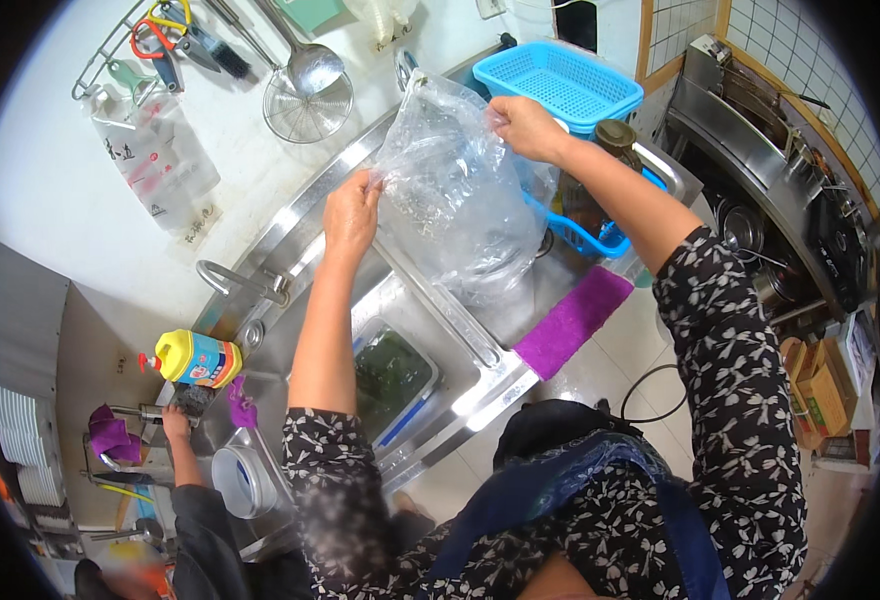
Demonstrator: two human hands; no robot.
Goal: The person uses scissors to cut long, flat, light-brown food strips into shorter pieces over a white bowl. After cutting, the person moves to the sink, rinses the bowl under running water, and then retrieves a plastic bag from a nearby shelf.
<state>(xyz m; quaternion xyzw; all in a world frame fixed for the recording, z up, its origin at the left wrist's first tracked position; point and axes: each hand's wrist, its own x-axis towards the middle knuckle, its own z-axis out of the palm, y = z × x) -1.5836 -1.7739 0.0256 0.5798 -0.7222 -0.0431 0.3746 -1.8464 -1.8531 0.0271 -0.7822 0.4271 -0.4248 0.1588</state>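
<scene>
A large clear plastic bag (pixel 447 187) is spread between my two hands above the steel sink. My left hand (pixel 353 206) pinches its left edge, while my right hand (pixel 527 129) grips its upper right edge. The film is crumpled and glossy, and its lower part hangs over the right-hand basin. I cannot tell whether anything is inside it. Below my left forearm, a clear tub of dark green leaves (pixel 395 367) sits in the neighbouring basin. Just beyond my right hand stands a blue plastic basket (pixel 560 79).
A purple cloth (pixel 575 322) drapes over the sink's front rim. Under my right forearm are a blue rack (pixel 593 241) and a lidded jar (pixel 616 139). A faucet (pixel 241 281) and a yellow detergent bottle (pixel 196 358) stand left. Another person's hand (pixel 175 421) is at lower left.
</scene>
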